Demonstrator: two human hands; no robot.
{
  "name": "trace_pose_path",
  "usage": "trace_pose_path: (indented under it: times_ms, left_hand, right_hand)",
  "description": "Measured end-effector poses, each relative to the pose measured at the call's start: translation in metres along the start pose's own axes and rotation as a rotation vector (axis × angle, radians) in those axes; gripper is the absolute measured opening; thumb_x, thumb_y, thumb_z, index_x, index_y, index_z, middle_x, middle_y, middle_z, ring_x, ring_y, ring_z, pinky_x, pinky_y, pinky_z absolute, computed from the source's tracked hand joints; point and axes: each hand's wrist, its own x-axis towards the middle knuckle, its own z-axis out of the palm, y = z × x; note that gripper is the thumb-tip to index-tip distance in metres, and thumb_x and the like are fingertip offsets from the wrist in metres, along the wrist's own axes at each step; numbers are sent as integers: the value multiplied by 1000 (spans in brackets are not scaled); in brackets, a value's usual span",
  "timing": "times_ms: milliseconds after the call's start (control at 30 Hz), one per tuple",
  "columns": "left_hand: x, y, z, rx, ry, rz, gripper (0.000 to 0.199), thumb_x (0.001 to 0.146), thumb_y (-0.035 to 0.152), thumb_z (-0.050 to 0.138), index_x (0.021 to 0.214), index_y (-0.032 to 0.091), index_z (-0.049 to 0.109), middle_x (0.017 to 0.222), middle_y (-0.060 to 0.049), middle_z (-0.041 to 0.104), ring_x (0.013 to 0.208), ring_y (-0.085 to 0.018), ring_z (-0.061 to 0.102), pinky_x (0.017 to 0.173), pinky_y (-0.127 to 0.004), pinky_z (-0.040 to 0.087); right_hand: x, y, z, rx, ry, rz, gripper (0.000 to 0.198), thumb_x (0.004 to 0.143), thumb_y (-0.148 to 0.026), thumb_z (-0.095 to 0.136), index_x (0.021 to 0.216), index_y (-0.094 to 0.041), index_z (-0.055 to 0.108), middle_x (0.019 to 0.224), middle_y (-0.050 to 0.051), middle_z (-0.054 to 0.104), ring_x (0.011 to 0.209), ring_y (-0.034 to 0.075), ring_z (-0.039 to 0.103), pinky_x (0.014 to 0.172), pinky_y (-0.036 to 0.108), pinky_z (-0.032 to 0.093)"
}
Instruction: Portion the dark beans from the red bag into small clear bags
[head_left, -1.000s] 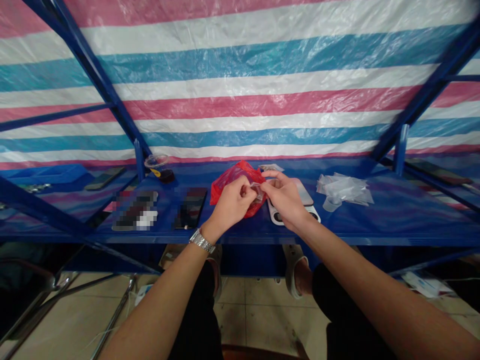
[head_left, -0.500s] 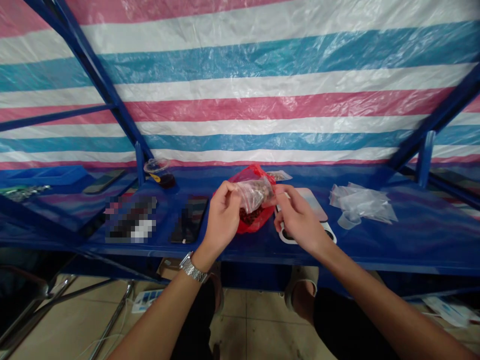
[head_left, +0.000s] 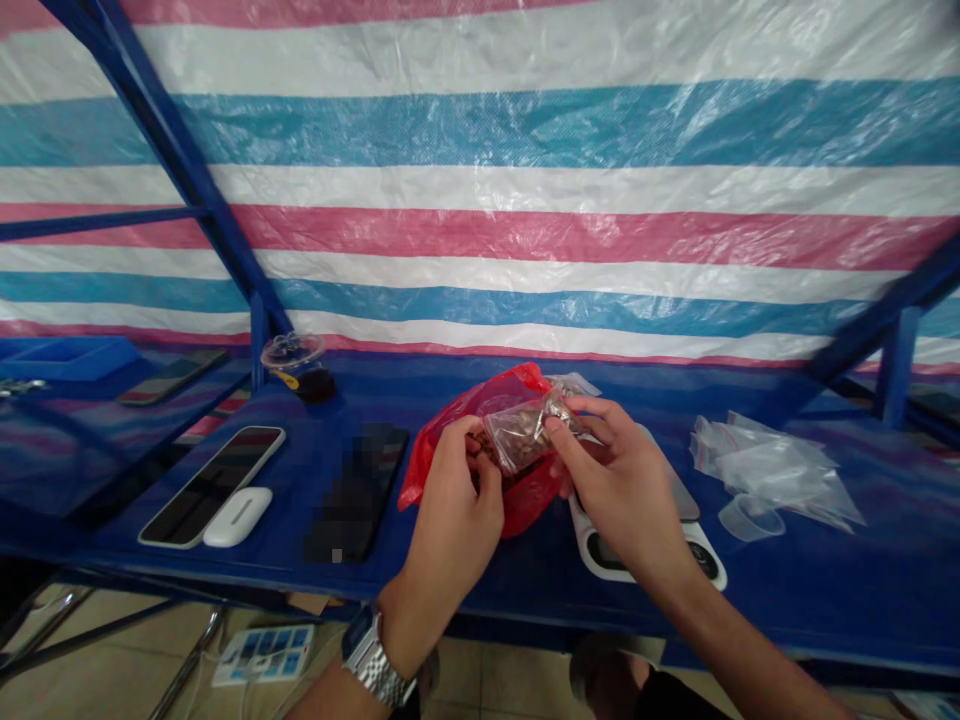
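Observation:
Both hands hold a small clear plastic bag (head_left: pixel 523 432) with brownish bits inside, just above a red plastic bag (head_left: pixel 480 410) on the blue shelf (head_left: pixel 825 580). My left hand (head_left: pixel 454 510), with a metal watch at the wrist, grips the small bag's lower left side. My right hand (head_left: pixel 622 480) pinches its upper right end between thumb and fingers. Under my right hand lies a white digital scale (head_left: pixel 652 550), partly hidden.
A heap of empty clear bags (head_left: pixel 765 462) and a small clear cup (head_left: pixel 750 517) lie at the right. Left of the red bag are a dark phone (head_left: pixel 356 492), another phone (head_left: pixel 211 484), a white case (head_left: pixel 237 516) and a lidded cup (head_left: pixel 300 365). Blue frame bars cross left and right.
The view has moved closer and lower over the shelf. The small clear bag came up out of the red bag, and both hands now hold it nearer to me.

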Motion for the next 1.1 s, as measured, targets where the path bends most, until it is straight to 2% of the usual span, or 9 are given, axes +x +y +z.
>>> trace_pose_path:
  times_ms: [100,167,233,300,433,667,800,933,1100]
  left_hand:
    - [-5,-1,6,151,-10,129,79,80,8,62,153,24,35,150,-16,52,141,-34,49,113,-54,46]
    - [-6,0,10,221,-7,148,91,81,14,69,160,26,24,156,-16,46,145,-37,43,116,-58,43]
    - [-3,-1,14,261,-9,144,89,85,21,71,160,28,25,152,-15,52,141,-37,49,114,-58,45]
    - [1,-4,18,289,-20,146,80,88,25,71,157,28,32,147,-14,57,137,-35,54,113,-56,47]
    - [7,-7,22,340,-24,156,70,89,22,70,152,25,40,141,-13,64,130,-33,60,109,-53,50]
    - [-5,-3,35,362,110,79,73,83,27,76,149,19,46,138,-17,66,123,-38,63,105,-59,49]
    - [-6,-1,43,410,206,3,59,83,22,73,140,18,55,132,-17,69,122,-39,62,106,-62,47]
    - [-3,7,48,451,201,26,50,84,23,75,132,19,61,128,-16,71,120,-37,63,103,-57,49]
    - [-3,9,53,481,212,37,56,89,26,73,141,17,54,132,-14,69,123,-35,62,104,-54,49]
  right_hand:
    - [0,0,0,-137,62,-65,44,83,-56,76,113,-26,62,100,9,77,56,20,66,43,30,50]
    - [0,-1,0,-220,84,-109,43,84,-56,76,113,-27,64,100,8,78,53,19,65,45,31,50]
    - [0,-1,2,-295,94,-153,41,84,-55,76,114,-28,65,99,7,79,51,19,64,46,31,50]
    - [1,-1,3,-361,89,-189,41,84,-54,76,116,-30,65,99,5,79,53,20,65,48,32,50]
    - [4,-3,6,-434,48,-208,43,85,-52,76,122,-33,64,98,4,79,60,24,69,50,32,49]
    - [17,-19,24,-426,76,-154,39,84,-53,75,116,-32,67,93,3,80,58,23,68,54,34,52]
    - [19,-16,33,-324,79,-95,41,80,-54,78,112,-29,68,95,5,79,61,22,69,57,34,56]
    - [18,-11,23,-231,53,-59,42,80,-53,79,111,-26,68,95,6,79,67,23,71,60,34,58]
    - [14,-7,4,-307,16,-146,32,88,-49,71,105,-21,73,97,6,77,67,18,69,59,27,56]
